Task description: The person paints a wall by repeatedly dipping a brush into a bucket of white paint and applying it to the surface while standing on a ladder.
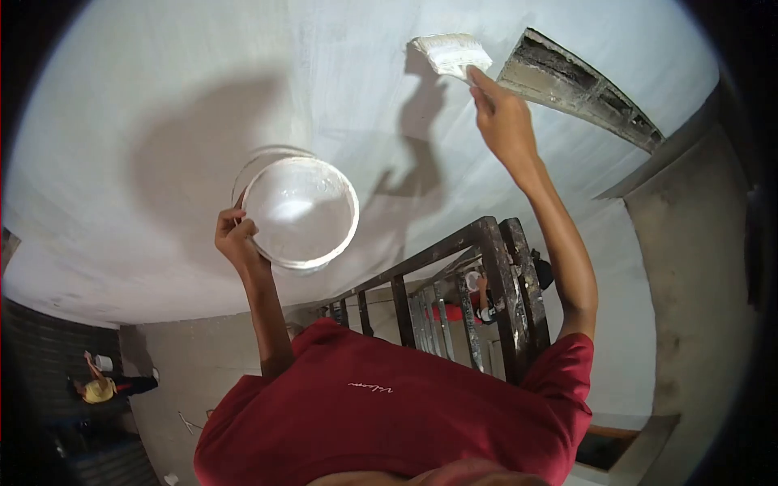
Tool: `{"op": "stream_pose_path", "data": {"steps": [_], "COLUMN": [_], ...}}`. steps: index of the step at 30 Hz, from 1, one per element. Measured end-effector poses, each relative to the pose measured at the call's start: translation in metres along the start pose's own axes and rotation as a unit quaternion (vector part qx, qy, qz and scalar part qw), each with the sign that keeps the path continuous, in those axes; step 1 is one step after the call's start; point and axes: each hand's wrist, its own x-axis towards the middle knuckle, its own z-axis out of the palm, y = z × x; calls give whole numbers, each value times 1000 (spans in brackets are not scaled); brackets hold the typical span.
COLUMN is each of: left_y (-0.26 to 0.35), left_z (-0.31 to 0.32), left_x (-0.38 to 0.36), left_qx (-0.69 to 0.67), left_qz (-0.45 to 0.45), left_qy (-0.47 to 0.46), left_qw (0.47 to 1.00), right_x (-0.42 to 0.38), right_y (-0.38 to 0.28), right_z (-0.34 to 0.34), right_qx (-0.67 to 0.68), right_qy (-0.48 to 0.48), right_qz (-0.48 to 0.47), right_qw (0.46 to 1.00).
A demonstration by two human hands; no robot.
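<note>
My right hand (506, 125), raised at the upper right, is closed on the handle of a wide paintbrush (454, 55). White paint coats the brush, and its bristles lie at the pale wall (340, 73), left of a rough opening (579, 85). At centre left, my left hand (239, 235) grips the rim of a round white bucket (300, 212). The bucket's mouth faces me, with whitish paint on its inside and rim. Its thin handle loops behind the upper left rim.
Below the hands stands a dark, paint-spotted ladder (494, 283). Behind its rungs a person in red (462, 309) is partly visible. Far lower left, a person in yellow (99, 390) holds a white bucket. A window opening (604, 447) is at the lower right.
</note>
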Motion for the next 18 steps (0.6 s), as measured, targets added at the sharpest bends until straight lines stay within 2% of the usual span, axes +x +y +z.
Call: {"op": "stream_pose_path", "data": {"steps": [1, 3, 5, 8, 9, 12, 14, 16, 17, 18], "left_y": [-1, -8, -3, -1, 2, -5, -7, -11, -13, -12], "left_z": [-3, -19, -20, -21, -17, -34, -36, -37, -38, -38], "left_x": [0, 9, 7, 6, 5, 12, 15, 16, 15, 14], "left_qx": [5, 48, 19, 20, 20, 41, 69, 51, 42, 49], "left_qz": [-2, -11, -12, -6, -10, -36, -45, -58, -65, -74], "left_qy": [0, 10, -11, -29, -32, -65, -61, -63, -61, -63], "left_qw": [1000, 999, 1000, 999, 999, 996, 995, 995, 995, 994], "right_x": [-1, -6, -14, -21, -15, 27, 54, 73, 78, 78], "right_y": [7, 7, 11, 45, 45, 53, 35, 3, -14, -17], "right_z": [12, 17, 19, 30, 26, 4, -30, -62, -69, -66], "right_qx": [1, -21, -24, -15, -38, 12, -28, -39, -76, -99], "right_qy": [22, -52, -131, -218, -219, -154, -92, -21, 35, 42], "right_qz": [-23, 37, 79, 86, 79, 65, -17, -32, -7, -13], "right_qw": [999, 998, 988, 972, 972, 986, 995, 998, 996, 994]}}
